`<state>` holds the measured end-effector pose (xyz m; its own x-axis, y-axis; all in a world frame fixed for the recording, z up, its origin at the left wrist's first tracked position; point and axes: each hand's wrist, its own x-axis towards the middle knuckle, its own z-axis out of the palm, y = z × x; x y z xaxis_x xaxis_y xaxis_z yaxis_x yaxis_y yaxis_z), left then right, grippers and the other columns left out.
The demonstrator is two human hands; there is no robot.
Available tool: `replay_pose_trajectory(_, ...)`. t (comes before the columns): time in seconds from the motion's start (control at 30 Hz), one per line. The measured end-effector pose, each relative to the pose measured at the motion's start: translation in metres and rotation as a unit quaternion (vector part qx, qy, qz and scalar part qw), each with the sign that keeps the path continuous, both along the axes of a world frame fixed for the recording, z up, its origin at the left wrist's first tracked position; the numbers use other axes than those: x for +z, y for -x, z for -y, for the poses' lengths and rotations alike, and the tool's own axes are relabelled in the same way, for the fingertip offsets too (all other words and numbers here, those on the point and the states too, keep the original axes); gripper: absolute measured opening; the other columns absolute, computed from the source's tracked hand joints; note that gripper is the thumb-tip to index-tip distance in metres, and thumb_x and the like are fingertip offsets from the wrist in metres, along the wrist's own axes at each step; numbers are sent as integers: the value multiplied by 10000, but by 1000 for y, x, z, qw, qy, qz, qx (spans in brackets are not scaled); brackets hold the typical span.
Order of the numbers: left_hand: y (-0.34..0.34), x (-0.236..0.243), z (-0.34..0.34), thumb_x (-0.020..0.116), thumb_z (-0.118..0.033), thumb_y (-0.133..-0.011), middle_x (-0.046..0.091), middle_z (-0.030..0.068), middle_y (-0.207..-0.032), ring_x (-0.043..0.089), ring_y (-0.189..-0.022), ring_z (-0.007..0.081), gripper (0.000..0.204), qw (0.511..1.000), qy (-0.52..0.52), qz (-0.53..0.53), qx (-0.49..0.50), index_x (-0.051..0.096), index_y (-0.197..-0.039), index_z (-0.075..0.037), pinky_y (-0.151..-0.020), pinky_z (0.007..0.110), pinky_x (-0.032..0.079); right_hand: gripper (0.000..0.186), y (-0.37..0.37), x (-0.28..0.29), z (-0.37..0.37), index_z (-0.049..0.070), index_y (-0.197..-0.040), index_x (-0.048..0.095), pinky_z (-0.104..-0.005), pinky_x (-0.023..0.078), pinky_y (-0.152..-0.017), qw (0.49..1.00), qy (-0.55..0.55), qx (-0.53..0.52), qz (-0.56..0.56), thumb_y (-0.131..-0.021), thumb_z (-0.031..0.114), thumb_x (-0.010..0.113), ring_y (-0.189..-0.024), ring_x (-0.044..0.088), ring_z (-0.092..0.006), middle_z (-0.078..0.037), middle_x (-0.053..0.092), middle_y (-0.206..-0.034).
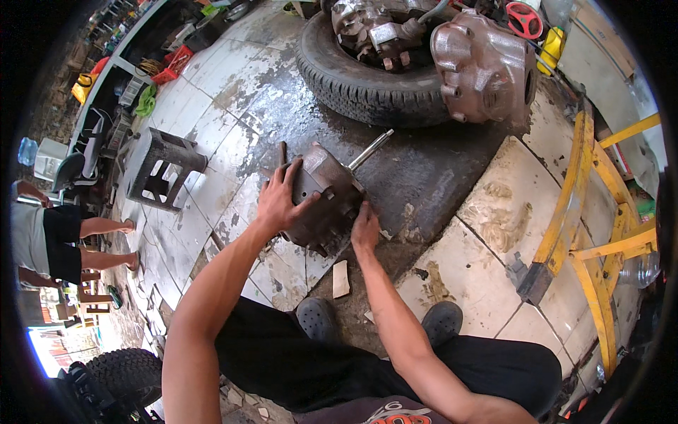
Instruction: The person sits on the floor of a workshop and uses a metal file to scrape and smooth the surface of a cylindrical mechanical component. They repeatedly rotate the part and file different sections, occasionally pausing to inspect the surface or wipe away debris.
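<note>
A dark, greasy metal gearbox (pixel 322 205) sits in front of me at the edge of a dark mat (pixel 438 166). From its far right side a bright steel shaft (pixel 371 150) sticks out, pointing away to the right. My left hand (pixel 279 201) grips the gearbox's left side, its fingers spread over the casing and the thumb lying across the top. Against the lower right edge, my right hand (pixel 365 227) holds the casing, its fingertips partly hidden behind it. A dark bar-like piece (pixel 282 153) shows just beyond my left fingertips.
Beyond the mat lies a tyre (pixel 374 88) bearing a dirty metal assembly (pixel 385 35), beside a large brownish housing (pixel 484 67). A yellow metal stand (pixel 565 205) is at right, a dark plastic stool (pixel 162 169) at left. Another person (pixel 63 240) stands far left. A flat tile piece (pixel 341 279) lies near my shoes.
</note>
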<state>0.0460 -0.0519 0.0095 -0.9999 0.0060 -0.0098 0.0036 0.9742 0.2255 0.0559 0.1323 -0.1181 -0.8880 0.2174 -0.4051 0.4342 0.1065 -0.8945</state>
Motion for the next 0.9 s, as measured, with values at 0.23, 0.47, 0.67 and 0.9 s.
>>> replay_pose_trajectory(0.23, 1, 2, 2, 598, -694, -838, 445, 197, -1452, 517, -1237, 409, 933, 1000, 5, 6, 5, 331, -1544, -144, -1039, 482, 393, 804, 7, -8, 4, -47, -1244, 655, -503, 459, -997, 1000, 21, -3, 19, -984, 662, 379, -1179, 595, -461, -304, 647, -1218)
replay_pose_trajectory(0.47, 2, 5, -1, 594, -677, -841, 458, 217, -1401, 525, -1209, 441, 937, 1000, 1, 4, 0, 307, -1544, -129, -1015, 502, 421, 821, 11, -2, -12, -54, -1233, 658, -505, 467, -972, 997, -35, 45, 57, -983, 672, 368, -1143, 611, -472, -310, 663, -1171)
replay_pose_trajectory(0.67, 0, 0, 0, 592, -685, -840, 455, 220, -1404, 527, -1200, 445, 943, 1000, 3, -3, -5, 306, -1545, -128, -1012, 503, 423, 756, 9, 5, -8, 0, -1258, 667, -502, 471, -982, 998, -35, 38, 19, -996, 643, 368, -1123, 625, -469, -292, 680, -1141)
replay_pose_trajectory(0.9, 1, 2, 1, 594, -685, -841, 459, 220, -1401, 525, -1212, 445, 937, 1000, -5, 7, 4, 306, -1548, -141, -1011, 508, 427, 728, 9, 10, -8, 46, -1311, 645, -470, 467, -1017, 997, -58, 53, 6, -989, 642, 377, -1192, 588, -462, -274, 645, -1246)
